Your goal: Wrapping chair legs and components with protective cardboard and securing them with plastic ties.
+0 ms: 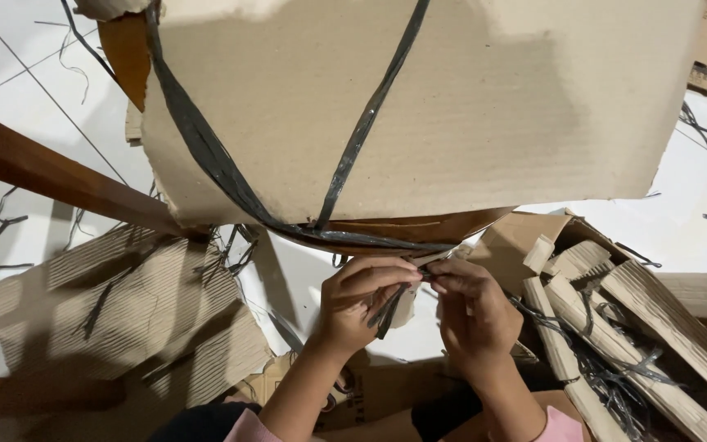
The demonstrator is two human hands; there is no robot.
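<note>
**Both hands pinching dark strap under a big cardboard bundle**

Starting at the far left of the frame, a brown wooden beam is slanting down toward the middle, and below it a sheet of corrugated cardboard is lying flat on the white tiled floor, with bits of dark strapping scattered over it.

Moving to the centre, a large cardboard bundle is filling the whole top of the picture. Dark plastic straps are running across its face and meeting at its lower edge, so they seem to be what's keeping the stack together.

Right under that lower edge, the left hand is curling closed with thumb and fingers pinching a short strap end that's hanging down from the fingers. The right hand is touching it fingertip to fingertip, also pinched shut on the same strap end just beside the left. Holding it that close together probably gives tight control of the strap, though it's too small and dark to tell whether there's a knot between the fingers.

Over on the right side, a pile of cut cardboard strips is sitting in a loose heap with more strapping tangled through it, near the right wrist.
</note>
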